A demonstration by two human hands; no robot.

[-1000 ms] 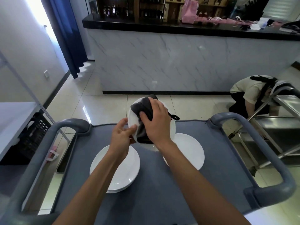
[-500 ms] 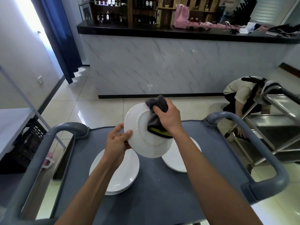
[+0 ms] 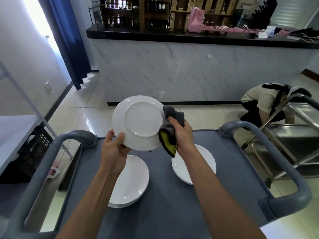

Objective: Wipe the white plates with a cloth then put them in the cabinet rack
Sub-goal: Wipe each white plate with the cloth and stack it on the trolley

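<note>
My left hand (image 3: pixel 114 145) pinches the lower left rim of a white plate (image 3: pixel 138 122), held upright above the cart with its underside toward me. My right hand (image 3: pixel 181 133) grips a grey cloth with a yellow side (image 3: pixel 170 131), just at the plate's right edge. On the grey cart top (image 3: pixel 164 204) a stack of white plates (image 3: pixel 131 181) lies at the left and another white plate stack (image 3: pixel 203 163) at the right, partly hidden by my forearms.
The cart has raised grey handles at left (image 3: pixel 51 152) and right (image 3: pixel 279 163). A steel trolley (image 3: pixel 293 144) stands to the right, with a person crouching (image 3: pixel 262 102) beside it. A marble bar counter (image 3: pixel 189 66) is ahead, metal shelving (image 3: pixel 20 107) on the left.
The plate has been lifted higher and turned so its underside faces me. My right hand with the cloth slid off the plate's face to its right edge.
</note>
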